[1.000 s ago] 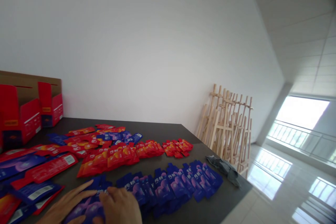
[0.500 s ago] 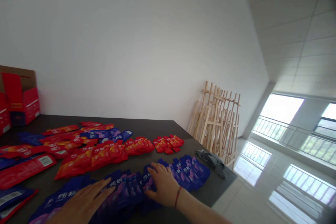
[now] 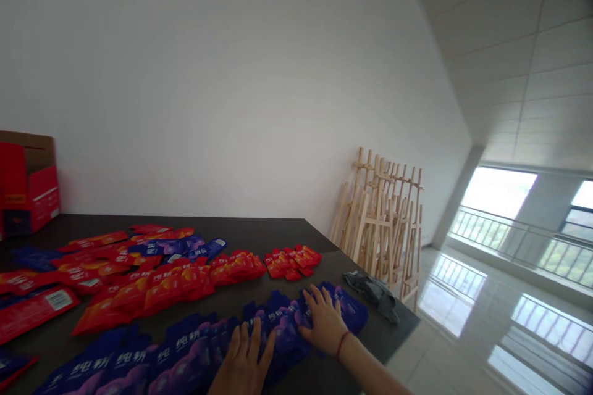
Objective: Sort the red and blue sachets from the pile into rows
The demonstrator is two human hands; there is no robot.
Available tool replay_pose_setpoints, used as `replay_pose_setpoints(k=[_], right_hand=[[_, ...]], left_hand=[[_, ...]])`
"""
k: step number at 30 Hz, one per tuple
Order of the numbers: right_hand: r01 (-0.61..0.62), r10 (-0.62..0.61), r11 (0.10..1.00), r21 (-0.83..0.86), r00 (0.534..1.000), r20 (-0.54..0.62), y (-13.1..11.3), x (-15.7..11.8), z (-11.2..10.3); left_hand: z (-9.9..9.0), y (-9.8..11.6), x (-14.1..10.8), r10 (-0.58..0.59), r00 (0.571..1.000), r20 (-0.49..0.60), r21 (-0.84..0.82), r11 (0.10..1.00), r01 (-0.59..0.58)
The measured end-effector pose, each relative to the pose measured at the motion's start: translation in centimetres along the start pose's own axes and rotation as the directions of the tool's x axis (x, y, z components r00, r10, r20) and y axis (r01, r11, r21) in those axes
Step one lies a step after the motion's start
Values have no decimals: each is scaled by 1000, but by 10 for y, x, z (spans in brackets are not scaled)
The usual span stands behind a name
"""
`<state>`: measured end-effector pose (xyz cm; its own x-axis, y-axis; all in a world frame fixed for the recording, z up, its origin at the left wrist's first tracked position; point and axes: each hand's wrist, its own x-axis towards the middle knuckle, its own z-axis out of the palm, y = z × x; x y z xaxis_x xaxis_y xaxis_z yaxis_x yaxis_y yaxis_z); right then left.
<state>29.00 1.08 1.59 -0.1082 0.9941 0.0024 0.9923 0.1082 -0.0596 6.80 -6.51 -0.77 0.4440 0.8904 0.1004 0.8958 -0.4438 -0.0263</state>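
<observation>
A row of overlapping blue-purple pouches point(image 3: 178, 358) with white lettering runs along the near side of the dark table point(image 3: 250, 302). My left hand point(image 3: 245, 358) lies on the middle of this row, fingers stretched out and slightly apart. Farther right, my right hand point(image 3: 323, 324) rests with spread fingers on the pouches near the row's right end; a red cord circles its wrist. Neither hand has its fingers wrapped round a pouch. Behind the blue row lie red-orange pouches point(image 3: 171, 287) in an overlapping line, with a smaller cluster of red pouches point(image 3: 291, 259) to the right.
A grey cloth point(image 3: 373, 293) lies at the table's right edge. Mixed red and blue pouches point(image 3: 106, 253) are heaped at the left, near an open red carton point(image 3: 41, 188). Wooden easels point(image 3: 382, 216) lean against the white wall beyond the table, above a shiny tiled floor.
Both hands have moved right along the blue row, the left to its middle and the right close to its end. The view has shifted slightly.
</observation>
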Motion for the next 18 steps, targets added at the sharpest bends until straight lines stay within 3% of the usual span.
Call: replay_pose_setpoints(k=[4, 6, 11, 18], right_hand=[[-102, 95, 994, -38, 983, -158, 8, -9, 25], [-121, 109, 991, -52, 977, -185, 17, -10, 36], [-90, 87, 996, -21, 991, -106, 33, -6, 56], [-80, 77, 996, -48, 995, -60, 44, 12, 52]], left_hand=[[17, 7, 32, 56, 997, 52, -21, 998, -55], [22, 7, 40, 41, 996, 75, -31, 999, -39], [36, 15, 44, -69, 998, -4, -34, 997, 69], [38, 35, 56, -124, 992, 23, -62, 990, 125]])
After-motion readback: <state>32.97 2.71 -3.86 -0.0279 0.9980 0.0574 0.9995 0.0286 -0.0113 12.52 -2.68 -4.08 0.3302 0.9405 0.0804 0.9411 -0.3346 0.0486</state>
